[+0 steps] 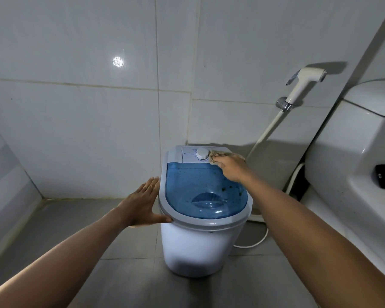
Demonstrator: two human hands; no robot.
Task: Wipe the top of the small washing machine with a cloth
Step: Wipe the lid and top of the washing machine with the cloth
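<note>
A small white washing machine (196, 247) stands on the grey tiled floor against the wall. Its blue see-through lid (200, 187) carries dark specks, and a white dial (202, 154) sits on the grey control panel at the back. My right hand (231, 168) presses a beige cloth (219, 154) onto the panel just right of the dial. My left hand (142, 204) lies flat with fingers apart against the machine's left rim, thumb touching the front corner of the lid.
A white toilet tank (351, 152) and its bowl edge fill the right side. A bidet sprayer (302, 85) hangs on the wall with its hose running down behind the machine. A white cord (260, 238) lies on the floor. Tiled walls close the back and left.
</note>
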